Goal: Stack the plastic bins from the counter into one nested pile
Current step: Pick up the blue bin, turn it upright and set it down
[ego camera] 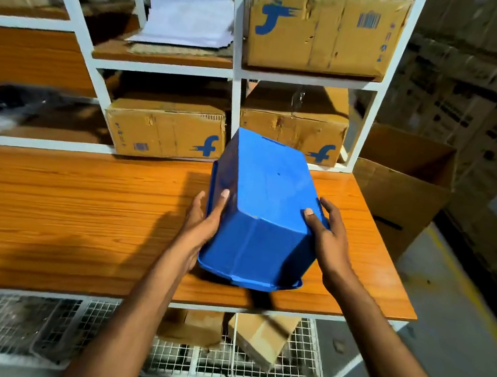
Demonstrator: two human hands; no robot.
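Note:
A blue plastic bin [265,210] is held upside down and tilted over the right part of the wooden counter [77,212], its bottom facing me and its rim low toward the counter's front. My left hand [204,223] grips its left side, thumb on the bottom face. My right hand [327,234] grips its right side, with the thumb on the bottom face and the fingers curled round the edge. Whether more bins are nested inside it is hidden. No other bin shows on the counter.
Behind the counter a white shelf frame [237,68] holds cardboard boxes [166,130] and a stack of white sheets [188,17]. An open carton [400,190] stands off the counter's right end. Below, a wire-mesh rack [231,368] holds more boxes.

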